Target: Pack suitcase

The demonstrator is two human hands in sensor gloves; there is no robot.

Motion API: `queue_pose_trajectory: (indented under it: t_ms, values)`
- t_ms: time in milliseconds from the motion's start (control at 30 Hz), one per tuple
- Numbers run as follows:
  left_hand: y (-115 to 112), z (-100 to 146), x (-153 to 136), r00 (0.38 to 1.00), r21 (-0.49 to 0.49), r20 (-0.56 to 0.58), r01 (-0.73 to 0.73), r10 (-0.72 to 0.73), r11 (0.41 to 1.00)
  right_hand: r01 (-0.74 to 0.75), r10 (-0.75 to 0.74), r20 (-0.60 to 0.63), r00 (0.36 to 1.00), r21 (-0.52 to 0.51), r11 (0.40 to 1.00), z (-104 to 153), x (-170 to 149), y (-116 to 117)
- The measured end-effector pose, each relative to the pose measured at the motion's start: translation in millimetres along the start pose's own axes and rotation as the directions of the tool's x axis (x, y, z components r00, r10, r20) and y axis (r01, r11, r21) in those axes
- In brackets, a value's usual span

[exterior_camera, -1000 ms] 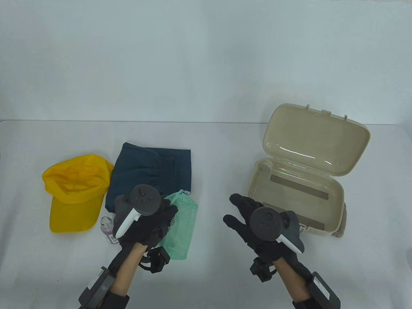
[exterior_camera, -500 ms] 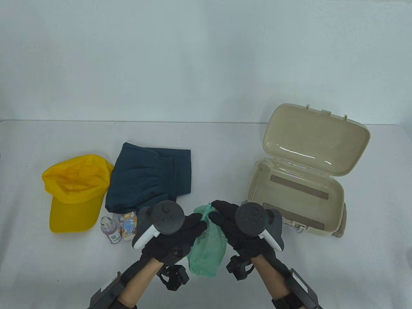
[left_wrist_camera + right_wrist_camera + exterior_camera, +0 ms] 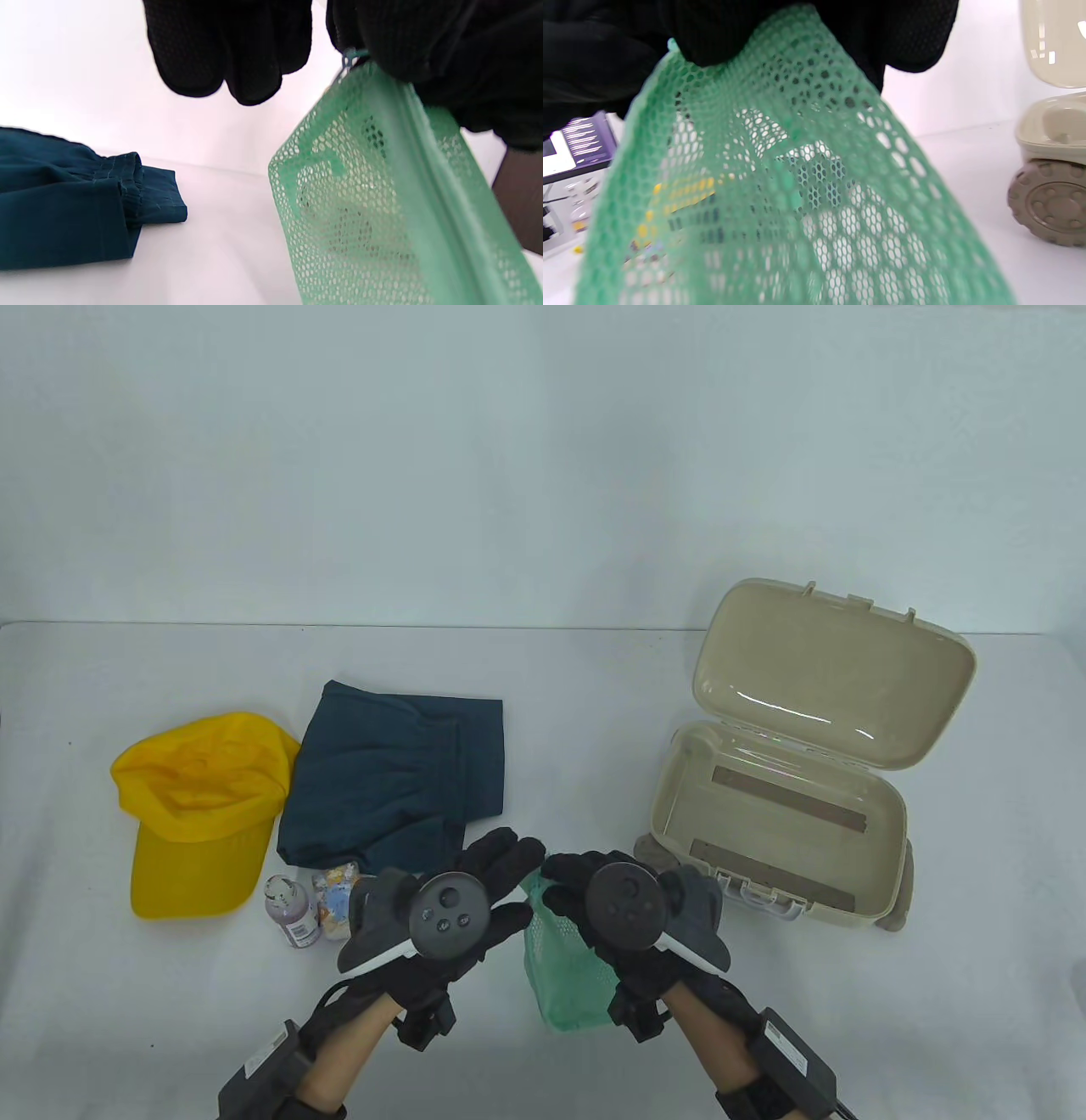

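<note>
My right hand (image 3: 570, 886) pinches the top end of a green mesh bag (image 3: 567, 977), which hangs off the table at the front centre. In the left wrist view the bag (image 3: 382, 212) dangles from that hand's fingers by its zip end. My left hand (image 3: 507, 872) is just left of it, fingers (image 3: 229, 51) straight and free of the mesh. The right wrist view looks through the bag (image 3: 780, 190). The beige suitcase (image 3: 663, 802) lies at the right with its lid (image 3: 831, 670) up and nothing inside.
A yellow cap (image 3: 199, 806) and a folded dark teal garment (image 3: 394, 780) lie at the left. A small bottle (image 3: 291, 909) and a patterned packet (image 3: 335, 899) sit in front of them. A suitcase wheel (image 3: 1048, 203) shows near the right hand.
The left hand lifted the mesh bag from beside the garment and brought it to the centre. The right hand came over from the suitcase and took its top; the left fingers have let go.
</note>
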State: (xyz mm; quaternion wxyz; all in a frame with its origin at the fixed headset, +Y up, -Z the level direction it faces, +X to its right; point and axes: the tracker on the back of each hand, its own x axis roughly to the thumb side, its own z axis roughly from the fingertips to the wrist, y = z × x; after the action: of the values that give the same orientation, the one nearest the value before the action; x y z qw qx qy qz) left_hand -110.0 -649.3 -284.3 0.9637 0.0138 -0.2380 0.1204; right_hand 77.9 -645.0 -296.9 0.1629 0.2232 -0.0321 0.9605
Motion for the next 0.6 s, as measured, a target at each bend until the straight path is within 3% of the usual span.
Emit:
queue_pose_trajectory:
  t_ms: [167,300,600]
  values:
    - [-5,3,11,0.99,0.094,0.008,0.138,-0.14,0.986,-0.014,0.014,0.019,1.0,0.011,1.0,3,5,3]
    - [-5,6,20,0.958,0.18,-0.005,0.282,-0.286,0.942,-0.011,0.011,0.0,1.0,0.005,1.0,4,8,5]
    - [-9,7,35,0.874,0.207,-0.016,0.478,-0.485,0.854,0.152,-0.145,-0.102,0.984,0.059,0.987,-2,-5,5]
